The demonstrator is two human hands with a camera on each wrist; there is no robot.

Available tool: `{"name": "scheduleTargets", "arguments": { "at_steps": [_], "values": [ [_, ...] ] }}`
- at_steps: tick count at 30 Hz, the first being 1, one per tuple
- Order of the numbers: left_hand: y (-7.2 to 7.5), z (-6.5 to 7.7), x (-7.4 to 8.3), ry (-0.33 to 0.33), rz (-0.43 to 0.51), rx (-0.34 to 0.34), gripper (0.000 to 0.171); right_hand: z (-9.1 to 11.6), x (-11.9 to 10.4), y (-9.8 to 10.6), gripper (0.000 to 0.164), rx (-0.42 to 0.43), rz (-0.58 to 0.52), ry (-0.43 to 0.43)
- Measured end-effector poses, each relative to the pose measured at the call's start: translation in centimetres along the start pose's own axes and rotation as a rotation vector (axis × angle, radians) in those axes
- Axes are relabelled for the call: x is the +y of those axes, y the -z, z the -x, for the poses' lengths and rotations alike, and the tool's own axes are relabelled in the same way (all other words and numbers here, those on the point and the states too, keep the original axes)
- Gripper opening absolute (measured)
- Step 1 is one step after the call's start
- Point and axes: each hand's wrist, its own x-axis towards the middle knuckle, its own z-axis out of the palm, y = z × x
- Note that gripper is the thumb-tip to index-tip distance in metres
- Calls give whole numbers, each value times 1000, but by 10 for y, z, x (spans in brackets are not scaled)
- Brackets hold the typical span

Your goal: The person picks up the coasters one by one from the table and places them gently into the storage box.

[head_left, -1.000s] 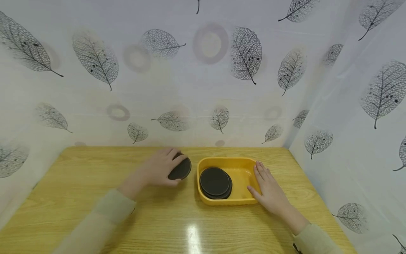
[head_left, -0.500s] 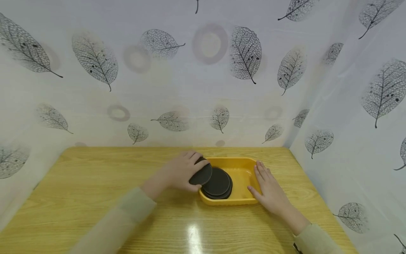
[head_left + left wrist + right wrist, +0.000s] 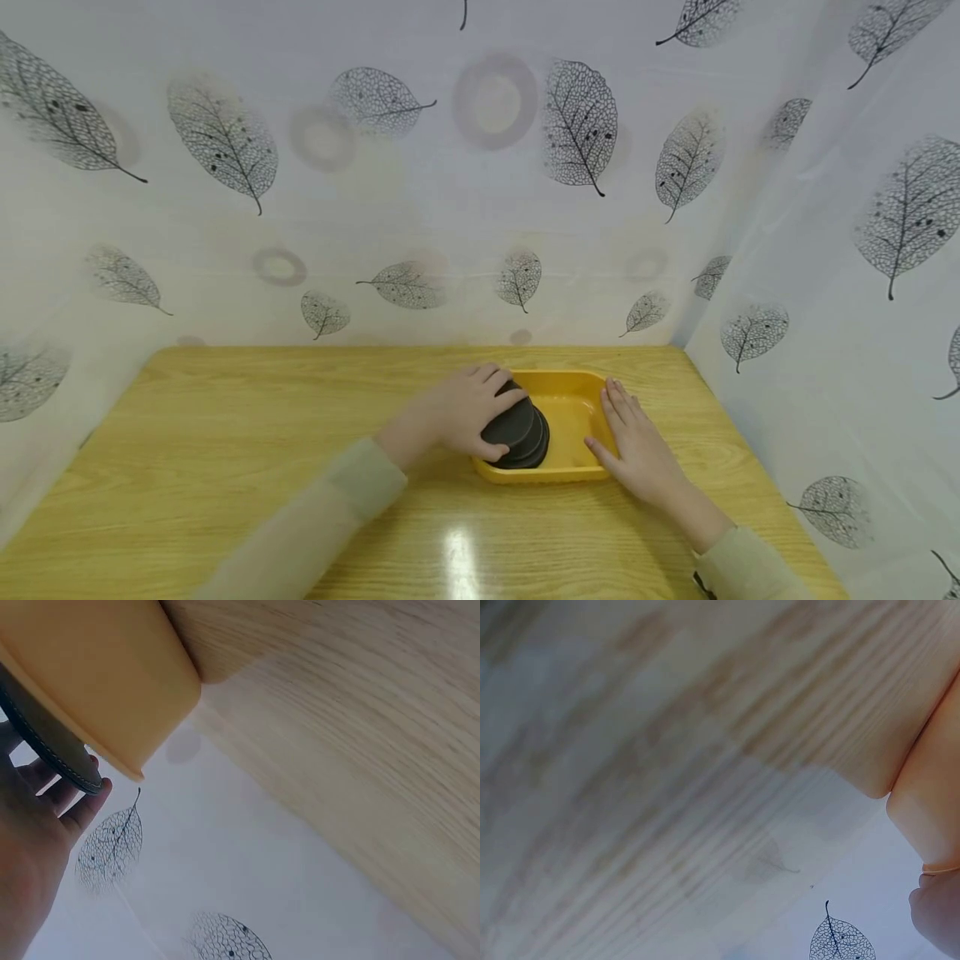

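Note:
In the head view my left hand (image 3: 467,412) grips a round black coaster (image 3: 508,423) by its edge, over the left end of a yellow plastic tray (image 3: 555,476). Below it, several similar black coasters (image 3: 542,450) lie stacked inside, partly covered. The left wrist view shows pale stitching round the rim of the held coaster (image 3: 52,742), tilted close to the tray's rim, with curled fingertips at its edge. My right hand (image 3: 639,450) rests on the tray's right end, fingers straight along the rim and thumb reaching over the inside.
The tray stands on a wood-grain table (image 3: 247,417) near its back edge. A white curtain (image 3: 420,208) printed with grey leaves hangs behind and along the right side. The tray's right half shows bare yellow floor.
My left hand has carried the coaster rightward from the table to over the stack in the tray. My right hand and the tray have stayed in place.

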Motion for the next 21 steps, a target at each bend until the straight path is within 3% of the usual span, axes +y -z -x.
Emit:
{"name": "scheduleTargets", "arguments": {
  "at_steps": [11,21],
  "values": [
    [-9,-18,10,12,-53,-51,83,-1,-2,1,80,-10,-8,-8],
    [-20,-26,15,29,-45,-86,81,0,-2,1,80,-6,-15,-8]
  ]
}}
